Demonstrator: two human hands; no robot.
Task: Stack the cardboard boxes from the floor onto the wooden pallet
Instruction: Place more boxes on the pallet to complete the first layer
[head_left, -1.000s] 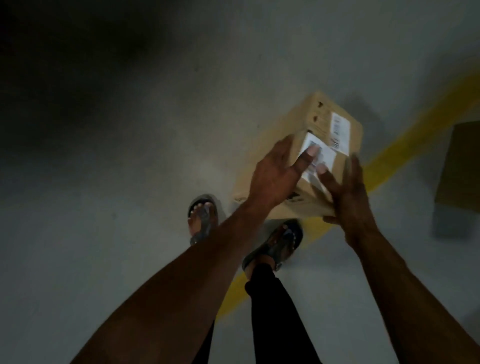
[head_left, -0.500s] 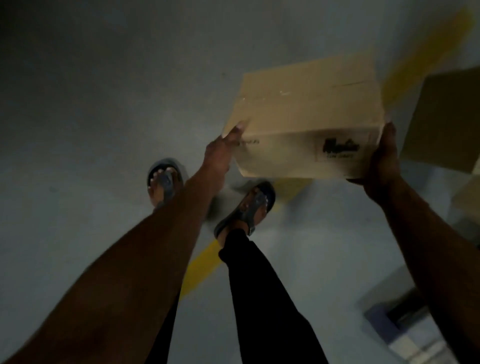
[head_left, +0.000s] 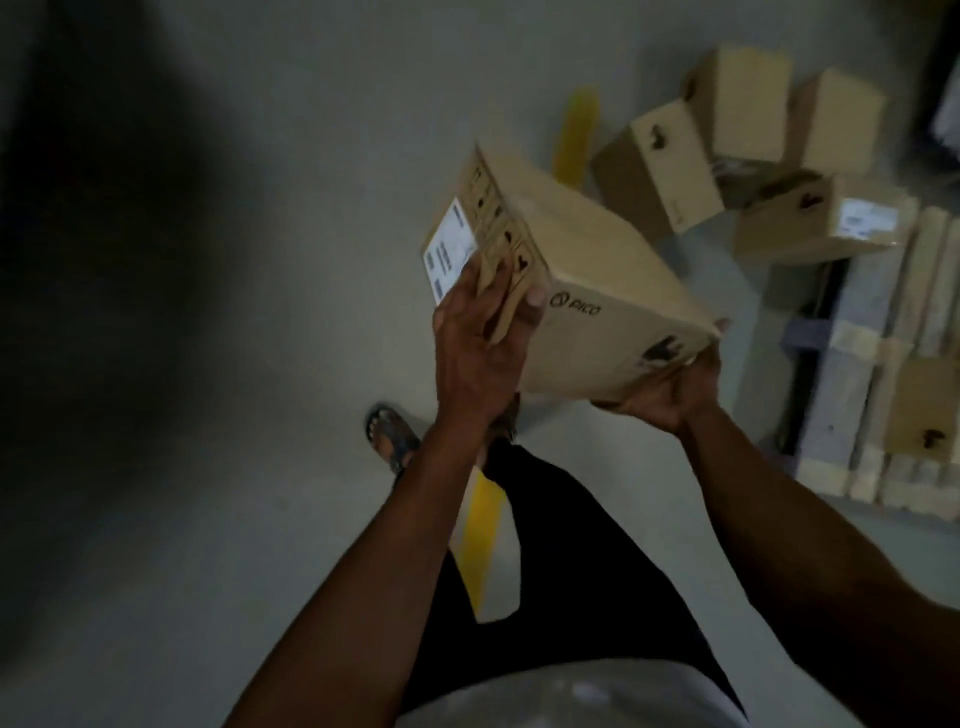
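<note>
A box (head_left: 582, 270) is held tilted in the air above the floor (head_left: 260, 364), between both hands: the left hand (head_left: 478, 343) lies against its labelled end at 9 o'clock with fingers spread and the thumb tip on the printed side, and the right hand (head_left: 670, 387) cups the low corner at 4 o'clock, fingers curled under it. At 2 o'clock more boxes (head_left: 660, 166) sit jumbled by a yellow line (head_left: 574, 130), and the pallet (head_left: 883, 364) lies at 3 o'clock, well apart from the held box.
</note>
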